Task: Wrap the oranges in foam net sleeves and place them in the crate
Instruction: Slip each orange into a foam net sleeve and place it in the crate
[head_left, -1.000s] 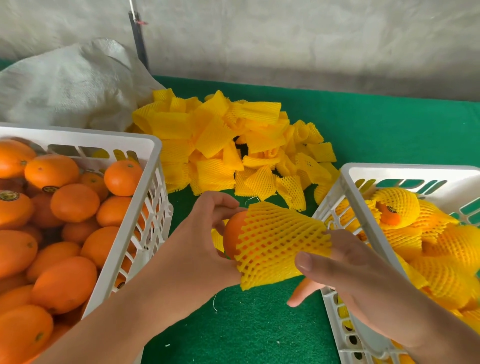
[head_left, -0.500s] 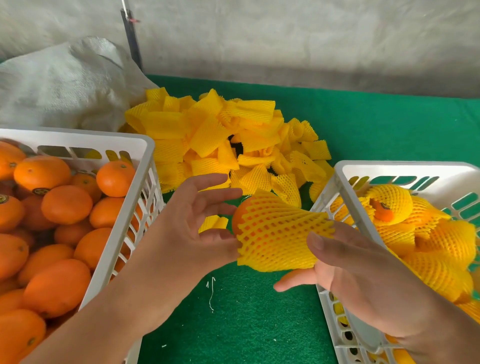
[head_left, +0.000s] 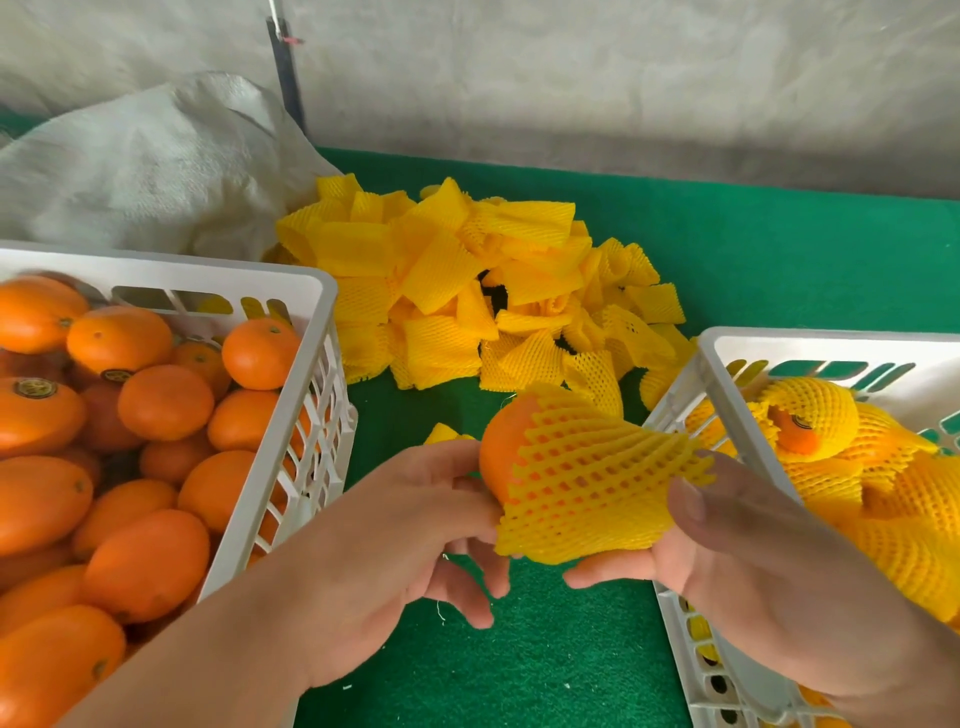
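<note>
A: Item one, the hands?

B: Left hand (head_left: 410, 525), at 6 o'clock of the view: thumb and fingertips pinch the near-left edge of the foam net sleeve (head_left: 587, 483), the lower fingers loosely curled beneath. Right hand (head_left: 727, 551), at 4 o'clock: thumb on top, fingers under, gripping the sleeve's right end.

A: Item two, the fruit?

B: One orange (head_left: 501, 447), held in the air between the hands, mostly inside the sleeve. Its bare left face shows at the sleeve's 10 o'clock edge. The sleeve's right end flares loose past the fruit.

A: Item three, containers?

B: Left crate (head_left: 291, 280), white, at 9 o'clock, piled with bare oranges (head_left: 156, 400); its right rim lies just beside the left wrist. Right crate (head_left: 779, 343), white, at 3 o'clock, holding wrapped oranges (head_left: 810, 415); its near-left corner sits just behind the right hand.

A: Item four, stock?

B: Heap of yellow sleeves (head_left: 457, 280) at 12 o'clock, touching the right crate's far-left corner.

A: Open room?

B: A strip of green table cover (head_left: 545, 660) between the crates, under the hands, and a wider stretch at 1 to 2 o'clock. White sack (head_left: 145, 171) at 10 o'clock, behind the left crate.
</note>
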